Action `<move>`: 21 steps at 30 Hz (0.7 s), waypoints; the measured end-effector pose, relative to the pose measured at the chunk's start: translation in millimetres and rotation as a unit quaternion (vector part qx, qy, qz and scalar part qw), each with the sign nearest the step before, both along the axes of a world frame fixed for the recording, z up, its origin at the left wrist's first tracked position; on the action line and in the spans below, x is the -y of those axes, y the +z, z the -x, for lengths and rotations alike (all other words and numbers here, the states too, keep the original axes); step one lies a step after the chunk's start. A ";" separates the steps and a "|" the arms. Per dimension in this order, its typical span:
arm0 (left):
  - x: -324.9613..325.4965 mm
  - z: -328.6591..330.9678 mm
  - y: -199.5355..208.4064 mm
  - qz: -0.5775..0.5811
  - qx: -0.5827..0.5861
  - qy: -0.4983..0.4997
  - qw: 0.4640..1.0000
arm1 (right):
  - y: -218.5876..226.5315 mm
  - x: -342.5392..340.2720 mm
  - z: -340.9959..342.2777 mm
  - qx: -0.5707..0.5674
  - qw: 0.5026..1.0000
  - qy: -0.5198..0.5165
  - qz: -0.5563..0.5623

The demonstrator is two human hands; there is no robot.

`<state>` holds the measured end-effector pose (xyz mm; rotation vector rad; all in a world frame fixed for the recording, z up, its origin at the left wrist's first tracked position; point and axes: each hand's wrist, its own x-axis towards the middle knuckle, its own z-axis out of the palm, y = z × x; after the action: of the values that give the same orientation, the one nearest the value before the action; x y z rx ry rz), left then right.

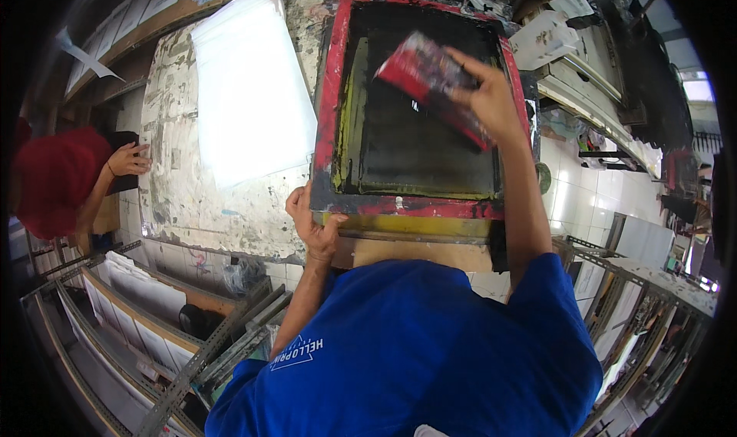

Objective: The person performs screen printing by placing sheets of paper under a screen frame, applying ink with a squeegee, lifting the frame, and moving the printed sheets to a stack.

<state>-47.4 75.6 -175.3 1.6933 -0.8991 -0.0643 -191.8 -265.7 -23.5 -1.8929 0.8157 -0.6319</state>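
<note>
His left hand [313, 223] clamps the red screen frame's [328, 107] near corner while his right hand [485, 97] grips a red squeegee [427, 80] above the black mesh [418, 134], stroke apparently unfinished, 1 white sheet stack [249, 84] waiting.

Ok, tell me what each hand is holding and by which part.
The right hand holds a red squeegee by its upper edge over the screen. The left hand grips the printing frame at its near-left corner.
</note>
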 end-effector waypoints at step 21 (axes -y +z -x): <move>289.0 -114.8 42.4 0.022 -0.040 -0.084 0.995 | 228.6 -17.6 -33.2 -0.007 0.898 0.037 0.438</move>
<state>67.4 -213.4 -132.9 1.5613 -0.9743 -0.2220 -158.6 -248.2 205.1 -2.7191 0.4786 -1.0531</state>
